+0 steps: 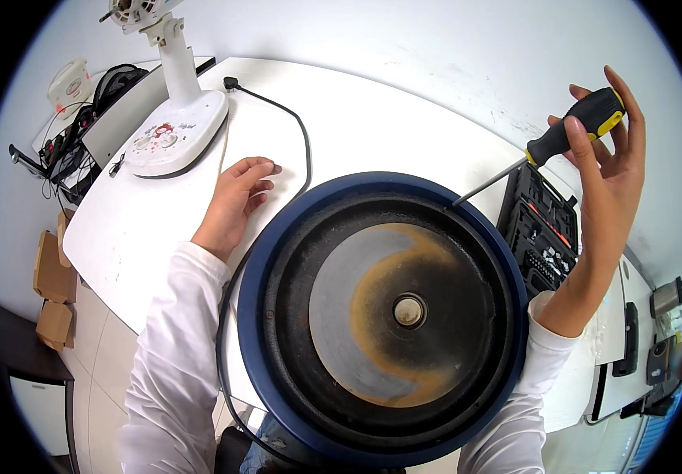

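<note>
The right hand (613, 178) is wrapped round the black and yellow grip of a screwdriver (582, 126), thumb on the near side, fingers behind the handle. The shank slants down and leftward, and its tip meets the upper-right rim of a round blue appliance (253, 316) — a wide, dark, shallow pan by the look of it. That appliance sits at the near side of the white table (120, 261), right in front of the person and between the forearms. I can see a grey disc (333, 316) inside it, browned and blackened toward the right, with a pale round cap (409, 311) in its middle.

The left hand (234, 207) holds nothing; its fingers curl loosely above the table, well apart from the right one, near a black cord (308, 150) running to a plug (232, 83). Beyond it stands a white fan base (179, 134), while an open tool case (542, 229) lies just beside the appliance, over on the right
</note>
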A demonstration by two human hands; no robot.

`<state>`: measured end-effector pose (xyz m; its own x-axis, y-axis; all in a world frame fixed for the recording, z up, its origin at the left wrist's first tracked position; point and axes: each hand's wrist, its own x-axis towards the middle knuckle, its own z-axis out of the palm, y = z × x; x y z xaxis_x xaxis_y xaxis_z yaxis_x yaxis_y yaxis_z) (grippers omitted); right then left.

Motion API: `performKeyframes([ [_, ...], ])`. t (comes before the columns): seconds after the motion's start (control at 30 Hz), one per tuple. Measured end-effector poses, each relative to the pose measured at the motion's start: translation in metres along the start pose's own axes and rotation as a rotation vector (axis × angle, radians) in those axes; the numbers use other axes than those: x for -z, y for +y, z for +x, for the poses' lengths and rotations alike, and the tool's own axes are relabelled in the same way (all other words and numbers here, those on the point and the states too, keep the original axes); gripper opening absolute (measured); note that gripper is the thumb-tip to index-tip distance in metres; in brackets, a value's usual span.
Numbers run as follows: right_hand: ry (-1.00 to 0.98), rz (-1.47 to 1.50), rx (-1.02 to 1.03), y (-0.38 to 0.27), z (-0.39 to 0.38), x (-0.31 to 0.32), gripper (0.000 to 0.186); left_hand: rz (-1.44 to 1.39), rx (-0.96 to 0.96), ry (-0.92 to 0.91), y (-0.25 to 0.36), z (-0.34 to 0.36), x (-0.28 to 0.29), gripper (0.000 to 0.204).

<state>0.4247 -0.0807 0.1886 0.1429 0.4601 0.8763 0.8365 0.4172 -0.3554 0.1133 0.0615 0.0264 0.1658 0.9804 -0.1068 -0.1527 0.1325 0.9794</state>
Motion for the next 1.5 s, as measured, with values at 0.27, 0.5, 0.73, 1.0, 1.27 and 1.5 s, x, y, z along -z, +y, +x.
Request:
performKeyframes([
  [0.27, 0.019, -0.020, 0.008, -0.0014, 0.0009, -0.0005, 0.061, 0.001, -0.004, -0.010, 0.0014, 0.0005, 0.0004, 0.013],
  [0.5, 0.040, 0.001, 0.004, -0.0006, 0.0001, -0.0011, 0.061, -0.007, -0.008, -0.009, 0.0009, 0.0003, -0.0004, 0.011],
  [0.73, 0.082, -0.004, 0.013, -0.0014, 0.0008, 0.0022, 0.059, -0.014, -0.009, -0.019, 0.0007, 0.0005, -0.0004, 0.010],
  [1.0, 0.092, 0.005, 0.012, -0.0031, 0.0015, 0.0023, 0.059, -0.020, -0.006, -0.017, 0.0007, 0.0017, 0.0009, 0.010],
  [1.27, 0.116, 0.021, 0.033, -0.0047, 0.0003, 0.0036, 0.059, -0.005, -0.002, 0.007, 0.0014, 0.0000, -0.0010, 0.012],
  [1.5, 0.131, 0.059, 0.013, -0.0066, 0.0007, 0.0024, 0.061, -0.262, 0.063, -0.059, -0.0002, 0.0013, 0.0020, 0.012],
])
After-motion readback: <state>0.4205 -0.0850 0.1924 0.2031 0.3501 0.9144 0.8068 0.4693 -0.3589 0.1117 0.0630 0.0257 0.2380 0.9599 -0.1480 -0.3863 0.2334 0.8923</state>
